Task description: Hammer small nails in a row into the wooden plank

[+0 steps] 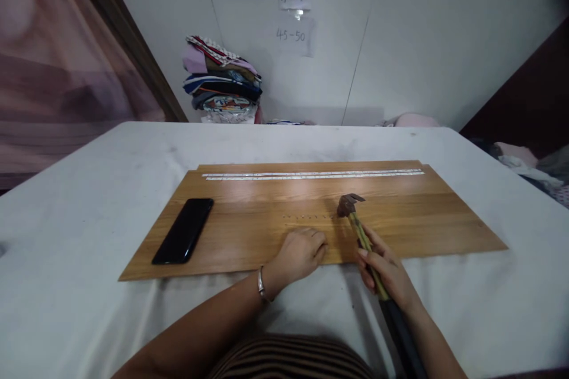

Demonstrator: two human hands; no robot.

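Observation:
My right hand (386, 271) is wrapped round the yellow-green handle of a hammer (358, 226). The rusty hammer head rests on or just above a wooden board (427, 225), at the right end of a row of small nails (306, 217) set in the wood. My left hand (299, 253) lies on the near edge of the board with its fingers curled, just below the nail row; whether it holds anything I cannot make out. A bracelet sits on that wrist.
A black phone (183, 231) lies at the board's left end. Two long pale strips (311, 174) run along the far edge. The board rests on a table under a white cloth (89, 189). Folded clothes (222, 80) are stacked against the wall behind.

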